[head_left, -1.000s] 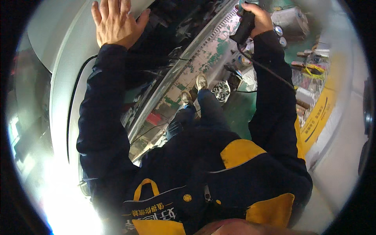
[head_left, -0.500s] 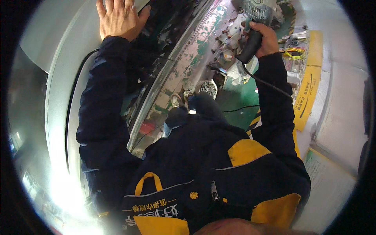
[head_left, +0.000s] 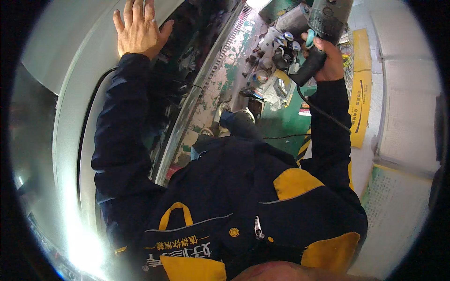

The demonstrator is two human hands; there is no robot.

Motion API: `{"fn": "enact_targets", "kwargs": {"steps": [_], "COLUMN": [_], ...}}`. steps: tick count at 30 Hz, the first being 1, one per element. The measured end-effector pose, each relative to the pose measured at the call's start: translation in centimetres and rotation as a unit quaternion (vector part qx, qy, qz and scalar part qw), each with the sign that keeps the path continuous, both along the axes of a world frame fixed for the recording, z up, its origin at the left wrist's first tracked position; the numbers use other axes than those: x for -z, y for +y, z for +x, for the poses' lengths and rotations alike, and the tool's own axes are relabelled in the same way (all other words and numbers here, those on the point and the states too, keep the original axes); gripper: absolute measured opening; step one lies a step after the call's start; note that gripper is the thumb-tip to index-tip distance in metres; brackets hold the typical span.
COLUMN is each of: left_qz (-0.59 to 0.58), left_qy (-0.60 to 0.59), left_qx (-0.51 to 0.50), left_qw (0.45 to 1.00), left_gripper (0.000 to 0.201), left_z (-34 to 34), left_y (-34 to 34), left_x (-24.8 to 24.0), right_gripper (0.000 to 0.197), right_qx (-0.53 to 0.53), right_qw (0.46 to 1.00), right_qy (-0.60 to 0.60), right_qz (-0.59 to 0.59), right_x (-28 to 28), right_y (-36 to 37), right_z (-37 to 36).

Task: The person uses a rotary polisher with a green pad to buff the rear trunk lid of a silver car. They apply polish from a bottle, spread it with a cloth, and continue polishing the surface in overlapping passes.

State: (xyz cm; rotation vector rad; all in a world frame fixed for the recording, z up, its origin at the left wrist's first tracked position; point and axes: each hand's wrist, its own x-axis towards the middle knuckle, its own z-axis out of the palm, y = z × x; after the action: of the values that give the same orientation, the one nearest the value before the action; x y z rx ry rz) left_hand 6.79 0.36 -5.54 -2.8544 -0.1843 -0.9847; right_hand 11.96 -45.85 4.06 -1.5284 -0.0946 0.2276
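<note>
My left hand (head_left: 139,33) lies with its fingers spread, palm down, on a pale, smooth car body panel (head_left: 89,42) at the upper left. The fingers are apart and hold nothing. Over on the upper right, my right hand (head_left: 331,61) is wrapped round the black rear handle of a corded power tool (head_left: 328,21) with a grey body. Its working end is cut off by the top edge, so I cannot tell its exact kind. The tool's black cord (head_left: 323,109) runs from the handle across my right forearm.
Between my arms, a metal sill edge (head_left: 187,110) crosses a worn green and pink floor (head_left: 234,61). Bottles, a can (head_left: 260,76) and crumpled plastic (head_left: 276,92) clutter it near my feet. A yellow printed strip (head_left: 360,103) stands at the right beside white panels (head_left: 405,103).
My right hand and the power tool have moved up and to the right, and more of the tool is cut off at the top. My left hand stays flat on the panel.
</note>
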Motion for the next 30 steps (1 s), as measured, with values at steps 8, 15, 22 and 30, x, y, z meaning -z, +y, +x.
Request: {"fn": "enact_targets", "kwargs": {"steps": [8, 15, 22, 30], "left_qz": [0.025, 0.015, -0.025, -0.031], "left_qy": [0.01, 0.007, 0.011, 0.004], "left_qx": [-0.011, -0.003, -0.015, -0.051], "left_qw": [1.0, 1.0, 1.0, 0.998], "left_gripper": [0.082, 0.076, 0.08, 0.081], "left_z": [-0.2, -0.1, -0.5, -0.1], "left_y": [-0.1, 0.0, -0.5, -0.1], "left_x": [0.2, -0.1, -1.1, -0.1], "right_gripper": [0.037, 0.045, 0.028, 0.025], "right_qx": [0.081, 0.054, -0.004, -0.099], "right_qw": [0.995, 0.998, 0.994, 0.985], "right_qy": [-0.054, -0.036, -0.105, -0.124], "right_qz": [0.024, -0.019, -0.042, -0.064], "right_x": [1.0, 1.5, 0.0, 0.6], "right_y": [0.0, -0.1, 0.5, 0.8], "right_z": [-0.7, -1.1, 5.5, 19.1]}}
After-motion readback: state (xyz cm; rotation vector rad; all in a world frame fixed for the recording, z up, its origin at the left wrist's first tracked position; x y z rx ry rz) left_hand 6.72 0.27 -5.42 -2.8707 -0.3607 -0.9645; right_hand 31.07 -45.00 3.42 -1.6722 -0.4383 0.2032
